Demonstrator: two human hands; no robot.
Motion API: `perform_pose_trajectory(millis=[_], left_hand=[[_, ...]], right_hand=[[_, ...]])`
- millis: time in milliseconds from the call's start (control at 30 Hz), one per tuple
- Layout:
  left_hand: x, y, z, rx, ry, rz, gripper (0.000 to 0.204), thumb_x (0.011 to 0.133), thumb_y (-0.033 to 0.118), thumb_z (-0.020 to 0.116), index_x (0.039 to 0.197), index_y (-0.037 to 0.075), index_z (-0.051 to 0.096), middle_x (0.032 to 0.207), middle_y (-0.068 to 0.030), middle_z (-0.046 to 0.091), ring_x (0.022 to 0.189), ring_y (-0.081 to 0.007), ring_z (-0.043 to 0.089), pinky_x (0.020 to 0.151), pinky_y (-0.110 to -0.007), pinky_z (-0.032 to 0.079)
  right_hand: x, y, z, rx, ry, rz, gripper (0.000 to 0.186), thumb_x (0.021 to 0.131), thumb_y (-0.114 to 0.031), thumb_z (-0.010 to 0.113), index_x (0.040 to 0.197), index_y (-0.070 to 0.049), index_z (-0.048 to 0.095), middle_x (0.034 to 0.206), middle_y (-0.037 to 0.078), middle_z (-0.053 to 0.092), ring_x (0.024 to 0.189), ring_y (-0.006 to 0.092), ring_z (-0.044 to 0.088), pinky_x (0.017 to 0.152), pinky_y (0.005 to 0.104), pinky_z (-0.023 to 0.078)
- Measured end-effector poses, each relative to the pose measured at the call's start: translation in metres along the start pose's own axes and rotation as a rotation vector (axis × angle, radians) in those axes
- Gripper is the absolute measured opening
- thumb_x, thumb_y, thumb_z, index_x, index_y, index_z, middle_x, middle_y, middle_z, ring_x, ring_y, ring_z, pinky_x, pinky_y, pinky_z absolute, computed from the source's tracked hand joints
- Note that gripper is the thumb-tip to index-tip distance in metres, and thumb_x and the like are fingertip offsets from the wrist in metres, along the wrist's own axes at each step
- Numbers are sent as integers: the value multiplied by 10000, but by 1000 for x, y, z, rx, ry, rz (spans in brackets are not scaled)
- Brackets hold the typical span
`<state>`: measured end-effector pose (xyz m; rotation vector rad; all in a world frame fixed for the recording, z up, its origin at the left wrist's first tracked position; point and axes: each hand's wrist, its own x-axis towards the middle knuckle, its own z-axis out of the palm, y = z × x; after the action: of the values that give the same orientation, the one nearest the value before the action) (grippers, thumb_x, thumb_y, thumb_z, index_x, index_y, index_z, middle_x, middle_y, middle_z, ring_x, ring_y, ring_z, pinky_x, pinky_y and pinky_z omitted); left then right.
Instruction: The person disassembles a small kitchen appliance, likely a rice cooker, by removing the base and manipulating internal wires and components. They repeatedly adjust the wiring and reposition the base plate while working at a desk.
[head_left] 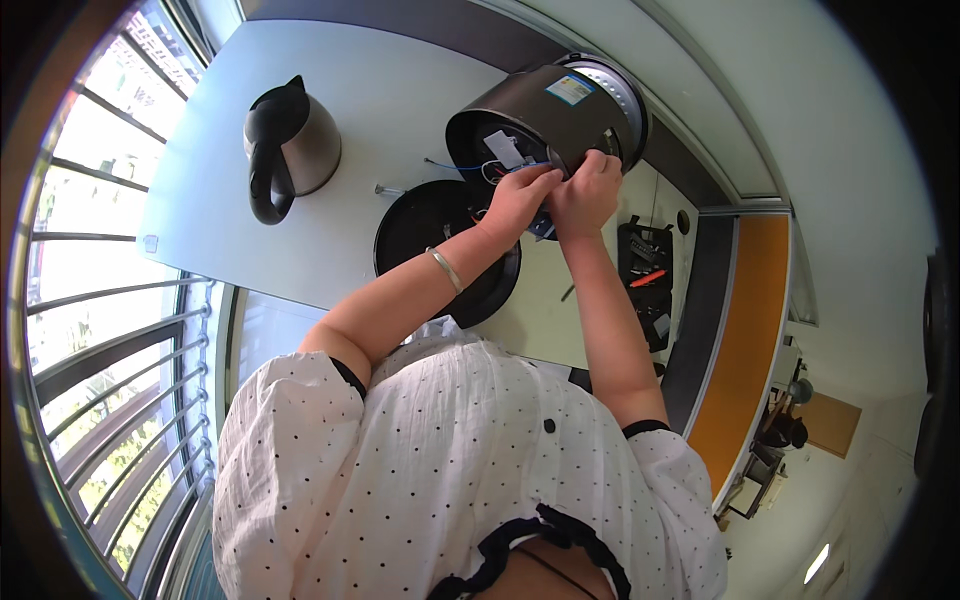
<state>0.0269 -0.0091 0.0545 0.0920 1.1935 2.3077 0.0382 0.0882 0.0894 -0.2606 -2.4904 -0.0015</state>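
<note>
Head view: a dark round cooker body (pixel 545 115) lies tipped on its side at the far part of the pale table (pixel 330 240), its open underside facing the person, so that white and coloured wires (pixel 497 160) and a small white part show inside the hollow. Both hands work at the near rim of that opening. The left hand (pixel 520 200), a metal bangle on its wrist, has its fingertips pinched together at the rim where the wires come out; the right hand (pixel 588 190) is curled over the rim just beside it, fingers folded around something small that I cannot make out. Whether either hand grasps a wire, a screw or a connector cannot be told from here; neither is slack. Judgement: fine work of this kind goes best with the right hand steadying the cooker body against rolling while the left draws or seats the small part straight, without tugging the thin wires sideways, and with both wrists kept low so the opening stays in sight. Just in front of the cooker body, nearer the person, a black round base plate (pixel 430 230) lies flat, partly under the left forearm. To the left of the cooker body, well apart, a steel kettle (pixel 290 145) with a black handle stands upright. To its right and nearer, a black tool case (pixel 645 265) lies open with an orange-handled tool inside. A small screw or pin lies between kettle and cooker body, too small to identify.
</note>
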Motion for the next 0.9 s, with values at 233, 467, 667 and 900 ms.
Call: perform_pose_trajectory(millis=[233, 467, 667, 900], left_hand=[[4, 15, 10, -123, 46, -127, 321, 869, 296, 632, 936, -18, 620, 753, -20, 587, 655, -88, 540, 564, -230, 413], [5, 19, 13, -309, 61, -212, 290, 852, 286, 657, 865, -2, 620, 755, -21, 581, 659, -98, 534, 557, -245, 397], [7, 18, 10, -328, 4, -180, 274, 941, 232, 509, 1018, -23, 573, 965, -89, 622, 861, -176, 610, 760, -314, 494], [8, 9, 7, -329, -3, -125, 265, 943, 156, 487, 1099, -52, 541, 1081, -134, 601, 1011, -238, 584, 872, -368, 476]], right_hand=[[-4, 0, -4, 122, 30, -38, 311, 675, -150, 671, 886, -10, 490, 923, 161, 492, 873, 363, 515, 677, 418, 472], [-15, 2, -15, 329, 60, -79, 465, 665, -142, 693, 1039, 63, 506, 991, 193, 482, 894, 369, 492, 792, 421, 426], [-19, 24, -24, 666, 114, -104, 363, 723, -89, 670, 1039, 28, 535, 1043, 171, 546, 952, 357, 524, 836, 414, 433], [28, 112, 35, 326, 152, -25, 433, 883, -284, 543, 1160, 48, 526, 1142, 192, 561, 1028, 356, 539, 897, 417, 427]])
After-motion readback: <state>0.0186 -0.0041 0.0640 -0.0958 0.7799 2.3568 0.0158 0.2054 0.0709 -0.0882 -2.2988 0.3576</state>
